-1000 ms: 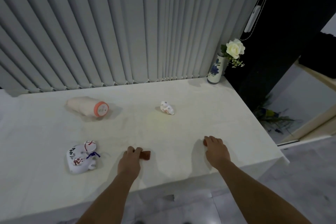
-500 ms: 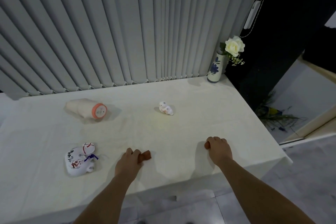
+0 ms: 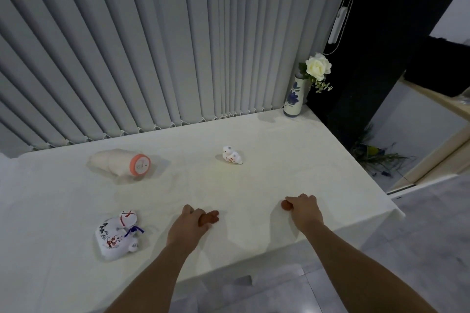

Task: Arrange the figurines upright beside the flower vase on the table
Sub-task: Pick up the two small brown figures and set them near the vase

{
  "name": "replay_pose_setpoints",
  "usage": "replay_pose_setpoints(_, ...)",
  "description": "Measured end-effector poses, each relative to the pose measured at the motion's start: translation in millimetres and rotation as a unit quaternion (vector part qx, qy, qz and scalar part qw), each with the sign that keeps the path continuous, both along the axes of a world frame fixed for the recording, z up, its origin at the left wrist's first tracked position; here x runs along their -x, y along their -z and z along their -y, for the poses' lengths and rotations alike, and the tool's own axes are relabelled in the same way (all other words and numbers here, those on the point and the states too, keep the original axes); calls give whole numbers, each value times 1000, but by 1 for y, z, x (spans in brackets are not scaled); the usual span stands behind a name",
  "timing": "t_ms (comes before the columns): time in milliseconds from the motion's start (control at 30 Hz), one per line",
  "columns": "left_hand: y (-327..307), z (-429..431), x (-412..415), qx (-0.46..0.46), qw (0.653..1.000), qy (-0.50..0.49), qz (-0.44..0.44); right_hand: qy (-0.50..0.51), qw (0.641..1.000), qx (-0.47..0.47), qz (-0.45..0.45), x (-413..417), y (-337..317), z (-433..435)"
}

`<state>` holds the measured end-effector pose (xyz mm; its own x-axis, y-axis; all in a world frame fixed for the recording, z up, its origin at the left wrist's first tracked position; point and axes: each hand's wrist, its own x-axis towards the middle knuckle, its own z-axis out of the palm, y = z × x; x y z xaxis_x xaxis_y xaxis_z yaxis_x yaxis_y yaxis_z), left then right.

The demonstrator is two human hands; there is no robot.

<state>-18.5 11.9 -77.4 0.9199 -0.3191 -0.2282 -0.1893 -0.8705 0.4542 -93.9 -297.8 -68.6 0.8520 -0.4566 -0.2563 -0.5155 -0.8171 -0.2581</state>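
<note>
Here the left hand (image 3: 187, 227) sits low in the middle of the frame, near the front edge of the white table (image 3: 292, 160), with its fingers curled around a small reddish-brown figurine (image 3: 209, 218) whose end sticks out to the right of the knuckles. To the right, the right hand (image 3: 304, 211) is closed over a second reddish-brown piece (image 3: 285, 205), only a little of which shows at its left side; what kind of figure it is cannot be told. At lower left a white cat figurine (image 3: 115, 236) with painted marks and a blue bow lies on its side. At upper left of the tabletop a cream figurine (image 3: 118, 162) with an orange round base lies tipped over. Near the centre rests a small white bird figurine (image 3: 232, 155). The flower vase (image 3: 293, 99), white with blue flowers and holding a white rose (image 3: 318, 67), stands upright in the far right corner of the table, against the grey blinds (image 3: 152, 46), well apart from every figurine.
</note>
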Motion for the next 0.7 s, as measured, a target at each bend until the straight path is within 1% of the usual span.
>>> replay_pose_setpoints(133,-5,-2,-6,21,1000,17,-15,24,999,37,-14,0,-5,-13)
replay_pose_setpoints(200,-8,-1,-11,25,999,26,-17,33,999,28,-12,0,-7,-18)
replay_pose_setpoints(267,-10,1,-14,43,999,24,-17,48,999,0,3,1,-10,-24)
replay_pose_setpoints(400,-12,7,-18,133,988,19,-73,88,992,-76,43,-1,-16,-34)
replay_pose_setpoints(533,-17,15,-21,141,987,40,-59,113,980,-143,80,-5,-23,-39)
replay_pose_setpoints(700,-25,28,-26,156,984,68,-54,182,953,-203,133,-11,-29,-39)
